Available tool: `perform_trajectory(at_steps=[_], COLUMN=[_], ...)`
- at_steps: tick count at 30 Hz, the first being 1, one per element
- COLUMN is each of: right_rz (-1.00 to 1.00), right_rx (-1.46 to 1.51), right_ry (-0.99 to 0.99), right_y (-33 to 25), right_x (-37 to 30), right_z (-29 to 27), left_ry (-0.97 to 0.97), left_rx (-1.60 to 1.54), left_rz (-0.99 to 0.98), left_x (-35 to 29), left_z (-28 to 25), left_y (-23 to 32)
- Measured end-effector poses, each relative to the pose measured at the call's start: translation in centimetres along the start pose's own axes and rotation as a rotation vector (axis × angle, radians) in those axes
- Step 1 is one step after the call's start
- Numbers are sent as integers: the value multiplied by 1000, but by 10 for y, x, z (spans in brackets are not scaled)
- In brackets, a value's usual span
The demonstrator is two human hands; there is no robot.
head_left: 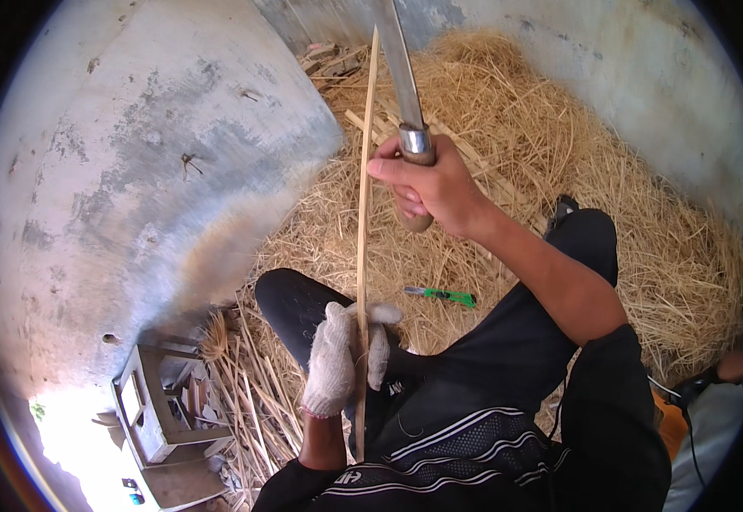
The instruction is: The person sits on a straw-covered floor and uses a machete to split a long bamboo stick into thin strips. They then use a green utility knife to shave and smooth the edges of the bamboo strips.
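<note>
A long, pale bamboo strip point(364, 222) stands almost upright in front of me, its lower end near my lap. My left hand point(335, 363), in a white knitted glove, is closed round the lower part of the strip. Bare, my right hand point(435, 188) grips the wooden handle point(418, 159) of a large knife point(401, 72), whose long steel blade points up and away past the frame's top edge. The blade is beside the strip's upper part, to its right. I cannot tell whether my right thumb touches the strip.
Loose straw-like shavings point(508, 111) cover the floor. A green utility knife point(441, 295) lies on them between my legs. Split strips point(256, 392) are piled at the left, by a wooden cabinet frame point(158, 410). Worn walls point(132, 171) enclose the corner. Another person's grey clothing point(725, 427) shows at the lower right.
</note>
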State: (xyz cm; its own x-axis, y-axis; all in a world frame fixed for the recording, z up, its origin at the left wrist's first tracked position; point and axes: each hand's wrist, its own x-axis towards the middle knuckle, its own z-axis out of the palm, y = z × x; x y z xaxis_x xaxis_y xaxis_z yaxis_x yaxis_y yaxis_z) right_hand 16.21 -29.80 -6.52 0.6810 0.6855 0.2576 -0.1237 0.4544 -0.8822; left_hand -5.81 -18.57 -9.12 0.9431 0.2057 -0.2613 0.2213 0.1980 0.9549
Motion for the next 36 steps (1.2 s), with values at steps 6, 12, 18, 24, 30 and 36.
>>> perform_trajectory(at_steps=[6, 12, 18, 24, 30, 36], right_rz=[-43, -5, 14, -21, -73, -146], right_rx=[29, 4, -9, -9, 137, 292], right_ry=[71, 104, 106, 40, -5, -2], right_y=[-6, -5, 0, 2, -4, -9], right_x=[4, 9, 5, 6, 1, 0], right_z=[-7, -9, -6, -6, -5, -9], left_ry=[-51, -59, 129, 108, 96, 172], left_rx=[4, 113, 92, 134, 222, 394], left_rz=[-29, -61, -115, -140, -146, -139], left_x=[-1, -10, -10, -14, -19, -23], left_z=[-6, -15, -3, -5, -16, -19], left_y=[0, 3, 6, 11, 13, 14])
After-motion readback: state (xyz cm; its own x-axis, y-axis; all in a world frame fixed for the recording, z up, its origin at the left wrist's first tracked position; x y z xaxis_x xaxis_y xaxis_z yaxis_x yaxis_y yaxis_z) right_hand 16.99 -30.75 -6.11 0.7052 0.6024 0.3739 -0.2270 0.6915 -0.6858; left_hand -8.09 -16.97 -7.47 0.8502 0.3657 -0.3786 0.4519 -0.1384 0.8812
